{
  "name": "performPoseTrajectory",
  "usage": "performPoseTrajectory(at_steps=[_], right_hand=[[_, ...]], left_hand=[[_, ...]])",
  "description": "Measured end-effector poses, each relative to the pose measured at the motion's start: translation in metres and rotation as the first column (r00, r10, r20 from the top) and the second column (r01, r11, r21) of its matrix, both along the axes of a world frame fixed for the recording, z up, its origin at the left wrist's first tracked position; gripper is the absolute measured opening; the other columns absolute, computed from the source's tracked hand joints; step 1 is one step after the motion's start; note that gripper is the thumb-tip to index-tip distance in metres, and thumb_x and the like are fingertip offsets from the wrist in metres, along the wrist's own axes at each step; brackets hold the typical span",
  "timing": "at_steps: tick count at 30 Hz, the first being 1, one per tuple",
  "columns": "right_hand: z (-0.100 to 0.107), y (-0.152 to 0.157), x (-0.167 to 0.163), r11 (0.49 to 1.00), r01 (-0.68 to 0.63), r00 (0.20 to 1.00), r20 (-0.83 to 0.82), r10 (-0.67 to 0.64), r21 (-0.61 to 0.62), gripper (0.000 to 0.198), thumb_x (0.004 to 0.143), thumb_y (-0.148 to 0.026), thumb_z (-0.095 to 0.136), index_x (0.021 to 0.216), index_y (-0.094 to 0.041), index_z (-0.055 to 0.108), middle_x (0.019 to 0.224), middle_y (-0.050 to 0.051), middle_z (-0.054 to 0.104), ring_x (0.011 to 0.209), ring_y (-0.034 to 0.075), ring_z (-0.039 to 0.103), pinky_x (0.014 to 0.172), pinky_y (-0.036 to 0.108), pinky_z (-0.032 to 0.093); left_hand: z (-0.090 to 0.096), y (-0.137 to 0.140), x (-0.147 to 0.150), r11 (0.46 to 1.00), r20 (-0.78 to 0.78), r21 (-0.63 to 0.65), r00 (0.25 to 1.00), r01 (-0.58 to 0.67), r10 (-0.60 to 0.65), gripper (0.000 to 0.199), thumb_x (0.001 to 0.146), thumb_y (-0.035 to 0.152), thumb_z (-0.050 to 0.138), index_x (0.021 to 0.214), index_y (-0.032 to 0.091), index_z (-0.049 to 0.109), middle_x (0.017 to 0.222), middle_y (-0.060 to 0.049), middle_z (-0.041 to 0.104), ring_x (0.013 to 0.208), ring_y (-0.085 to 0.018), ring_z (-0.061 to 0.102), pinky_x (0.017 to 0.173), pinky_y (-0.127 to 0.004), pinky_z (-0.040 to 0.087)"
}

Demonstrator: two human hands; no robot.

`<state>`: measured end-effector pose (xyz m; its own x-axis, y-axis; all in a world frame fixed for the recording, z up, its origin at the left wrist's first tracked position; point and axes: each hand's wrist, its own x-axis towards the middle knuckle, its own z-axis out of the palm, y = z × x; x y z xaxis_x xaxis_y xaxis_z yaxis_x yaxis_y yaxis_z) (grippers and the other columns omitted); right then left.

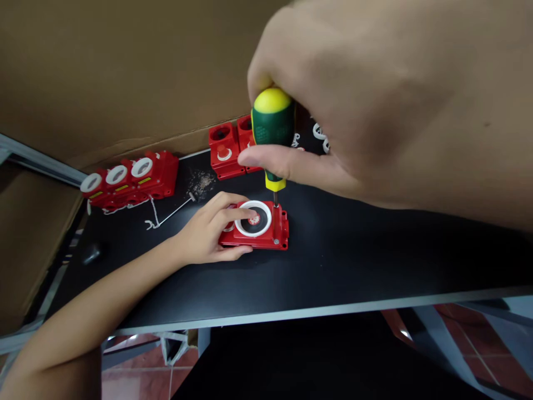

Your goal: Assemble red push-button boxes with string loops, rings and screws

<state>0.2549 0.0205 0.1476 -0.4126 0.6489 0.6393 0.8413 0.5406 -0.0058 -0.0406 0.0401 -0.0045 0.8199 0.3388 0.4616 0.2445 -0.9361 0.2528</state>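
Head view: right grip (337, 105) firmly around a screwdriver (273, 126), left grip (208, 229) around a red unit (261, 226).

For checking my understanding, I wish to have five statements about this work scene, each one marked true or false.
1. The right hand holds a screwdriver with a green and yellow handle. True.
2. The left hand grips a red unit. True.
3. The screwdriver lies flat on the table. False: it stands upright, its tip at the red unit.
4. The work surface is white. False: the tabletop is black.
5. More red units stand at the picture's left. True.
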Motion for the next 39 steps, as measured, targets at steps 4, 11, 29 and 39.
performPoseTrajectory(at_steps=[4, 11, 29, 39], right_hand=[[-0.006, 0.002, 0.003, 0.990, 0.088, 0.964, 0.241, -0.112, 0.106, 0.118, 0.094, -0.062, -0.014, 0.121, -0.014, 0.090, 0.068, 0.005, 0.073, 0.065, 0.021, 0.078, 0.050, 0.029, 0.041], [-0.006, 0.008, 0.014, 0.992, -0.120, 0.871, 0.485, 0.082, 0.048, 0.055, 0.103, -0.050, 0.039, 0.144, -0.024, 0.063, 0.106, 0.000, 0.073, 0.075, 0.022, 0.074, 0.051, 0.034, 0.040], [0.008, 0.004, 0.003, 0.990, 0.019, 0.964, 0.260, -0.055, 0.140, 0.074, 0.090, -0.075, 0.049, 0.088, -0.010, 0.085, 0.064, 0.004, 0.073, 0.092, 0.024, 0.086, 0.044, 0.018, -0.012], [-0.006, 0.009, 0.001, 0.980, -0.155, 0.913, 0.398, 0.095, 0.123, 0.053, 0.091, -0.031, 0.033, 0.107, -0.016, 0.081, 0.111, 0.000, 0.082, 0.079, 0.013, 0.079, 0.044, 0.021, 0.015]], left_hand=[[0.000, 0.000, 0.000, 1.000, 0.007, -0.019, 1.000, -0.004, 0.004, 0.057, 0.108, 0.056, 0.081, 0.151, 0.025, 0.060, 0.140, -0.018, 0.072, 0.126, -0.034, 0.077, 0.102, -0.051, 0.069], [-0.002, 0.001, -0.001, 1.000, 0.018, -0.030, 1.000, 0.005, -0.004, 0.059, 0.107, 0.055, 0.083, 0.154, 0.025, 0.060, 0.142, -0.019, 0.072, 0.126, -0.034, 0.077, 0.103, -0.051, 0.070], [0.002, -0.001, 0.000, 1.000, -0.009, -0.016, 1.000, -0.012, 0.012, 0.057, 0.108, 0.057, 0.080, 0.151, 0.024, 0.060, 0.140, -0.019, 0.072, 0.125, -0.034, 0.077, 0.102, -0.051, 0.070], [0.001, 0.000, 0.000, 0.999, 0.005, -0.036, 1.000, -0.018, 0.018, 0.060, 0.104, 0.055, 0.086, 0.151, 0.027, 0.062, 0.140, -0.018, 0.074, 0.123, -0.034, 0.079, 0.102, -0.051, 0.071]])
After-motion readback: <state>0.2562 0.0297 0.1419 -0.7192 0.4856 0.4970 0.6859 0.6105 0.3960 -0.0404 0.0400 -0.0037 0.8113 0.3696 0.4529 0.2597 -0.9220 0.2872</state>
